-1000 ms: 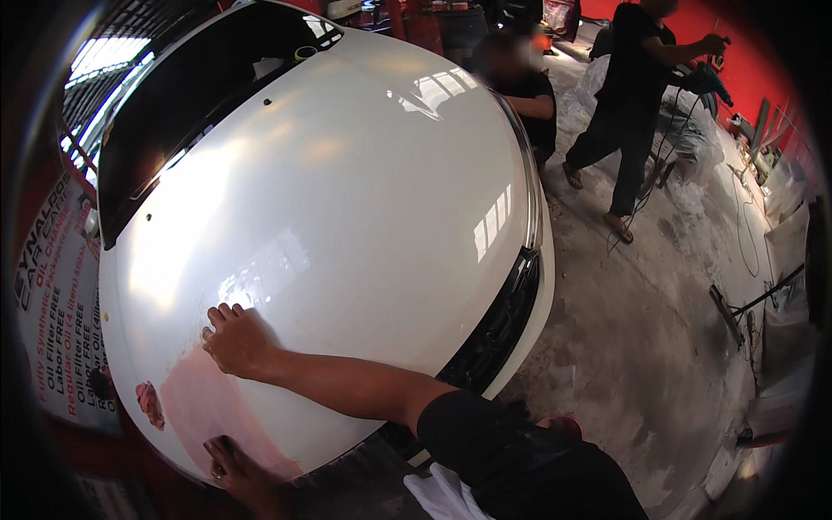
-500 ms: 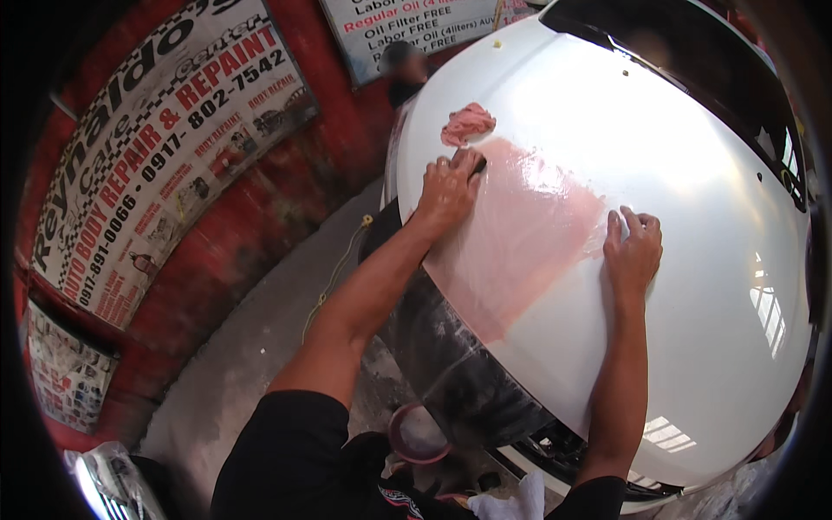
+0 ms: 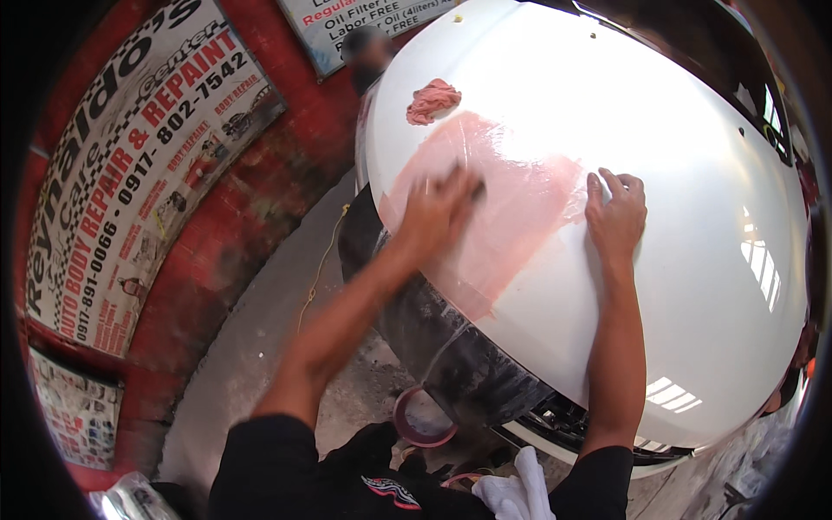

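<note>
A white car hood (image 3: 702,277) spreads before me, with a wet-looking pink patch (image 3: 516,230) of filler on its near left part. My left hand (image 3: 433,217), blurred by motion, is closed round a small dark sanding block (image 3: 477,188) over that patch; the fingers hide most of the block. Just past the patch's right edge, my right hand (image 3: 617,217) rests on the white paint with its fingers apart, holding nothing. A crumpled pink cloth (image 3: 432,101) lies on the hood beyond the patch.
Below the hood's front edge is a dark, dusty bumper (image 3: 472,368). A reddish basin (image 3: 424,418) stands on the floor near me, and a white cloth (image 3: 513,494) hangs close to my body. A yellow cord (image 3: 322,264) trails left. Another person (image 3: 366,56) is at the far left corner.
My left hand has swept the sanding block nearer me across the pink patch, away from the pink cloth. My right hand stays beside the patch. The whole view has shifted a little.
</note>
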A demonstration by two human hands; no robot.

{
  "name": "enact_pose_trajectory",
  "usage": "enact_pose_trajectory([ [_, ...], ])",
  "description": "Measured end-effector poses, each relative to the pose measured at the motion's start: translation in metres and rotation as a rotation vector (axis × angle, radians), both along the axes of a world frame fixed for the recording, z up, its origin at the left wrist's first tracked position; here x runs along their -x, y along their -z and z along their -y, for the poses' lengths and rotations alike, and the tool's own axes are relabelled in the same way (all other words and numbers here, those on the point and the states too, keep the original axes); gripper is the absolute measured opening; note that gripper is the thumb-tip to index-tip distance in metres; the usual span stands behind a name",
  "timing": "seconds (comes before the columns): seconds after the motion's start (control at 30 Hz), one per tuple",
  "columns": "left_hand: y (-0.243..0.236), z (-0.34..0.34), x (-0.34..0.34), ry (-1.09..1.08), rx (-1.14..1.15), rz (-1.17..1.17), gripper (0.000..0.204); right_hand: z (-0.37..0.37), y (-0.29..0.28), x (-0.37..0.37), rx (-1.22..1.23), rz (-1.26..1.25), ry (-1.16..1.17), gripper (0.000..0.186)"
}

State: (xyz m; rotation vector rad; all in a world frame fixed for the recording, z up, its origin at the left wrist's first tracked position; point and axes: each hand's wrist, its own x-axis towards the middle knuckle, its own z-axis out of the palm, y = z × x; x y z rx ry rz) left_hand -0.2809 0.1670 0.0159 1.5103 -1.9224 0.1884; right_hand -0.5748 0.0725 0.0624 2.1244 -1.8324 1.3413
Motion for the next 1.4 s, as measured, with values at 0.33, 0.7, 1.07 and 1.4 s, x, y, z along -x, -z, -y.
enact_pose_trajectory([
  [0.33,-0.04,0.076,-0.033,-0.091,-0.023,0.149,0.053,-0.006,-0.004,-0.021,-0.063,0.09,-0.048,0.034],
  [0.7,-0.05,0.096,-0.026,-0.14,0.182,0.236,0.043,-0.008,-0.006,-0.028,-0.038,0.146,-0.077,0.035],
  [1.07,-0.063,0.092,0.017,-0.265,0.053,0.199,0.048,-0.005,-0.01,-0.019,-0.036,0.179,-0.063,0.038],
  [1.4,-0.061,0.082,0.019,0.004,0.084,0.114,0.04,-0.014,-0.008,-0.024,-0.056,0.156,-0.058,0.038],
])
